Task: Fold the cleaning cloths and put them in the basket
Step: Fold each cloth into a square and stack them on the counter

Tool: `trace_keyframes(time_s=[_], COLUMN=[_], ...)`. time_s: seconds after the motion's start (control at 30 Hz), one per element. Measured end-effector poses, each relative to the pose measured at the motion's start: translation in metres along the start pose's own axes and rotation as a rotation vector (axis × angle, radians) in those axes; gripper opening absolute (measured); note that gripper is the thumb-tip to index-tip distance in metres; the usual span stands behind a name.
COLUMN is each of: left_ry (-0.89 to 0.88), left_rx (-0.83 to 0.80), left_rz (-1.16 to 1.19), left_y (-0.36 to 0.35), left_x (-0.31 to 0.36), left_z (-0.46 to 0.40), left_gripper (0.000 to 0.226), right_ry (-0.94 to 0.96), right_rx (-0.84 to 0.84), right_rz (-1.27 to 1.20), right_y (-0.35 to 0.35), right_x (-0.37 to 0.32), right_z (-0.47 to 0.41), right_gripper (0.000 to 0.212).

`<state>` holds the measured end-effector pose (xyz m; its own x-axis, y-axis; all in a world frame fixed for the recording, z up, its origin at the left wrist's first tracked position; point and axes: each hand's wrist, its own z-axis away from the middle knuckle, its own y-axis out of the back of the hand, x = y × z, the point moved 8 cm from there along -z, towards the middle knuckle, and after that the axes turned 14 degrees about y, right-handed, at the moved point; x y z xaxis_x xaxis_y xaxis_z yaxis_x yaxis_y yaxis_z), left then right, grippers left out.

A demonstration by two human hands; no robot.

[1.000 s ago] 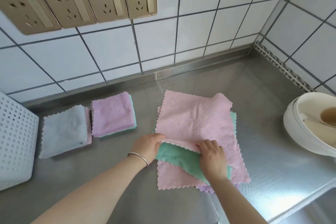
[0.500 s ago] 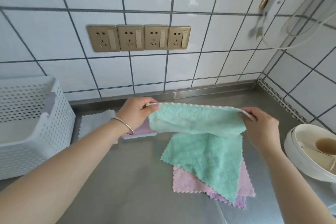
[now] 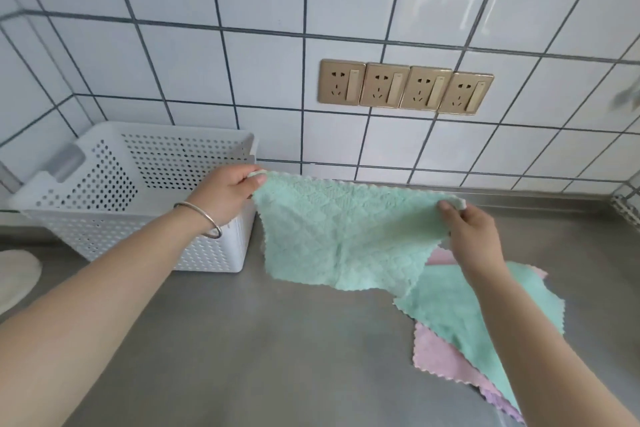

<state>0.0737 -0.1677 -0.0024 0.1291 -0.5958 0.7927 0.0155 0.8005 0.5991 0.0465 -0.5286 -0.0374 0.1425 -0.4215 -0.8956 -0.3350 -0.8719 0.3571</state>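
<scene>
Two hands clamped on one green cloth [image 3: 341,236]: left hand [image 3: 225,194] at its left top corner, right hand [image 3: 471,229] at the right one. Held spread in the air above the desk [image 3: 277,350], just beside the basket [image 3: 145,198]. More cloths [image 3: 464,319] lying flat at the right, not folded. Best to keep the top edge tight, lay it flat, then bring corner to corner so edges match before pressing.
</scene>
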Motion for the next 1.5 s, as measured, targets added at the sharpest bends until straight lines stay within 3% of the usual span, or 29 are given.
trace_keyframes(time_s=[0.13,0.23,0.37,0.4,0.5,0.53,0.63,0.73,0.83,1.03,1.27,1.5], left_ry=[0.042,0.138,0.324,0.359,0.472,0.5,0.564,0.61,0.638,0.593,0.651,0.596], left_rx=[-0.17,-0.283,-0.503,-0.544,-0.667,-0.705,-0.781,-0.835,-0.781,-0.514,-0.406,-0.371], left_rz=[0.181,0.135,-0.091,-0.127,-0.139,-0.136,-0.159,-0.168,-0.142,-0.095,-0.141,-0.355], left_y=[0.016,0.007,-0.042,-0.057,-0.098,-0.108,-0.126,-0.132,-0.128,-0.125,-0.137,-0.146], left_x=[-0.02,-0.068,-0.155,-0.175,-0.221,-0.232,-0.255,-0.266,-0.262,-0.23,-0.234,-0.239], left_z=[0.04,0.064,0.099,0.107,0.136,0.147,0.171,0.182,0.169,0.106,0.062,0.039], left_gripper=[0.025,0.022,0.02,0.021,0.019,0.019,0.025,0.029,0.03,0.021,0.013,0.026], right_ry=[0.013,-0.047,-0.308,-0.36,-0.515,-0.55,-0.588,-0.629,-0.596,-0.522,-0.423,-0.395], right_rx=[-0.137,-0.34,-0.502,-0.533,-0.585,-0.606,-0.721,-0.843,-0.792,-0.56,-0.576,-0.575], right_rz=[-0.075,-0.114,-0.045,-0.016,0.001,0.01,0.129,0.223,0.229,0.267,0.481,0.626], right_y=[-0.011,-0.032,-0.052,-0.056,-0.065,-0.066,-0.062,-0.058,-0.062,-0.064,-0.076,-0.079], right_x=[-0.01,0.006,0.087,0.106,0.142,0.147,0.164,0.174,0.175,0.174,0.178,0.186], right_z=[0.023,0.059,0.127,0.143,0.189,0.202,0.228,0.24,0.231,0.193,0.164,0.148], right_gripper=[0.03,0.029,0.078,0.072,0.024,0.022,0.049,0.034,0.027,0.021,0.02,0.031])
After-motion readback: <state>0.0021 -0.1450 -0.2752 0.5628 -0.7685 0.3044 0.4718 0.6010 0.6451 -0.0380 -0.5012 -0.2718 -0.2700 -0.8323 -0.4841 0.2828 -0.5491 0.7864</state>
